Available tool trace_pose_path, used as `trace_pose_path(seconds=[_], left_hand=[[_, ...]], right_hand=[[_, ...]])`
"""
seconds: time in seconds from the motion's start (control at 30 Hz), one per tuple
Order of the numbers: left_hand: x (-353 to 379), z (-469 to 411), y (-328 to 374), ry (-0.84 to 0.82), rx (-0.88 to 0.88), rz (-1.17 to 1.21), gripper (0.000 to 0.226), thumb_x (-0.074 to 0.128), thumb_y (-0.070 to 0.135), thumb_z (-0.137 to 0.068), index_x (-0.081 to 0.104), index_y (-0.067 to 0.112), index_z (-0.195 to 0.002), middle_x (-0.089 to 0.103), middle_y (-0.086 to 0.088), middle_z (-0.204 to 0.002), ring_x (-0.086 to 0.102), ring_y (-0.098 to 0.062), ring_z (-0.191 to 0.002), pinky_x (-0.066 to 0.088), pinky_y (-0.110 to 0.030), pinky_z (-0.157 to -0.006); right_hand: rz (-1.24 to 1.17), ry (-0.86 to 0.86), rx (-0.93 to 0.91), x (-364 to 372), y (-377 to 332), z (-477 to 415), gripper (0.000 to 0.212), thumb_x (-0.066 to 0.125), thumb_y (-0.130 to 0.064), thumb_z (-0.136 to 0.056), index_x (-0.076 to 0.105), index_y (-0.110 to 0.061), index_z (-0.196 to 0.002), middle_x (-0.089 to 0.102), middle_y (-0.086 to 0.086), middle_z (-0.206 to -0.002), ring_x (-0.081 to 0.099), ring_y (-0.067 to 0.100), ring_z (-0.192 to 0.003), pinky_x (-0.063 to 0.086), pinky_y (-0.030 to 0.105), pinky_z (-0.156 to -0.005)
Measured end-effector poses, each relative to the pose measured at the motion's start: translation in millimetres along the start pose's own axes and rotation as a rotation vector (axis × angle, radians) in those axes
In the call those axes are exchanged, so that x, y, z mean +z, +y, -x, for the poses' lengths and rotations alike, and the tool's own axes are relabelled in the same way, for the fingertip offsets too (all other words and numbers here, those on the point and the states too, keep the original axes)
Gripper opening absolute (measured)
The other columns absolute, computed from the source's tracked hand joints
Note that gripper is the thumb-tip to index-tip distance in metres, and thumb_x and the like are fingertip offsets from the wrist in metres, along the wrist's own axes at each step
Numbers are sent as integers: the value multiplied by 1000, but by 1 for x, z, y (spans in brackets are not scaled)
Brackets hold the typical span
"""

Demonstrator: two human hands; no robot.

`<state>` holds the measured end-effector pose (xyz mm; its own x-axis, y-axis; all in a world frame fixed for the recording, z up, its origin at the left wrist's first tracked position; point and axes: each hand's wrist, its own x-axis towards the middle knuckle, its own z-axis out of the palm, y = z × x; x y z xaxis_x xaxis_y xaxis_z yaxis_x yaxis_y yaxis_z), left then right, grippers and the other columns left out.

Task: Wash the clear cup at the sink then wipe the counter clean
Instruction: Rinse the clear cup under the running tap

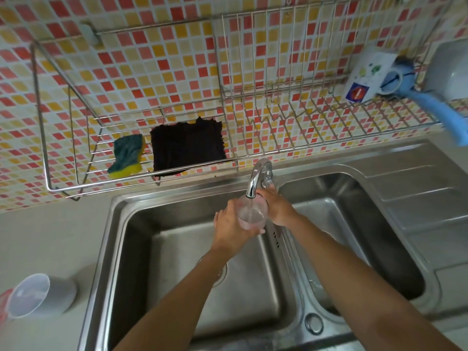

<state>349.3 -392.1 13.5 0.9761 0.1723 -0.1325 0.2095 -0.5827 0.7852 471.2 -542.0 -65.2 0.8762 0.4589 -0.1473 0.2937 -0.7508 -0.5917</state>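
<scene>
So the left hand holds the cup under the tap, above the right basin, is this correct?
Not quite. In the head view the left hand holds the cup under the tap, but above the left basin, not the right one.

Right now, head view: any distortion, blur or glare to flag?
Head view: wide-angle bowing on the wire rack and sink rim; grey cup at the lower-left edge is smeared; clear cup reads faintly against steel; soft light, highlights mainly on the tap.
</scene>
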Motion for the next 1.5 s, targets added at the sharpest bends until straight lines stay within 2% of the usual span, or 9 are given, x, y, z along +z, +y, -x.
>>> trace_pose_path(seconds=[0.1,0.17,0.27,0.4,0.7,0.87,0.97,1.17,1.5], left_hand=[[0,1,1,5,-10,10,78,88,45,-54,44,31,-117,58,8,-106,50,-17,-103,45,-44,-95],[0,1,0,-6,-2,5,81,88,45,-53,44,31,-119,58,8,-108,51,-18,-104,46,-44,-92],[-1,3,-4,4,7,32,81,87,45,-51,45,39,-119,57,11,-113,52,-18,-107,49,-44,-92],[-5,4,-10,51,20,40,76,90,34,-55,43,42,-115,56,12,-115,52,-17,-108,49,-42,-92],[0,3,-6,44,25,64,76,88,39,-57,41,40,-118,54,11,-115,49,-17,-110,46,-34,-91],[0,1,-2,77,-10,151,71,90,32,-59,42,48,-109,55,14,-115,51,-12,-107,42,-19,-82],[0,2,-4,38,9,90,75,89,34,-60,44,31,-120,54,10,-113,49,-15,-107,42,-25,-84],[6,2,-1,-13,35,82,78,88,39,-57,45,30,-122,53,12,-113,48,-14,-108,47,-34,-92],[7,3,-1,56,8,167,79,89,37,-59,42,31,-122,54,12,-115,49,-13,-109,47,-29,-89]], right_hand=[[-212,130,137,-2,-7,-3,20,56,-23,-92,55,-24,-112,52,-5,-106,52,15,-96,44,29,-81],[-441,293,273,-9,-9,-2,19,61,-33,-90,57,-17,-101,59,-2,-92,55,17,-82,44,32,-72],[-549,389,324,-17,-6,2,23,56,-36,-94,59,-15,-100,65,0,-95,61,20,-86,46,32,-75],[-520,433,311,-16,-9,4,20,53,-32,-96,58,-13,-100,63,0,-93,57,16,-82,37,25,-65],[-437,402,318,-21,-11,5,23,48,-30,-99,57,-9,-103,59,1,-88,54,18,-78,32,27,-66],[-414,379,317,-23,-14,6,23,47,-30,-99,57,-9,-104,59,1,-87,54,18,-78,33,28,-66],[-409,361,325,-24,-13,7,24,47,-30,-99,57,-10,-105,61,2,-92,55,19,-80,35,28,-68],[-410,347,318,-27,-16,10,24,47,-31,-99,58,-10,-105,60,1,-91,54,19,-81,33,27,-68],[-402,336,331,-28,-18,12,27,45,-32,-100,57,-10,-110,60,1,-95,55,19,-83,35,28,-69]])
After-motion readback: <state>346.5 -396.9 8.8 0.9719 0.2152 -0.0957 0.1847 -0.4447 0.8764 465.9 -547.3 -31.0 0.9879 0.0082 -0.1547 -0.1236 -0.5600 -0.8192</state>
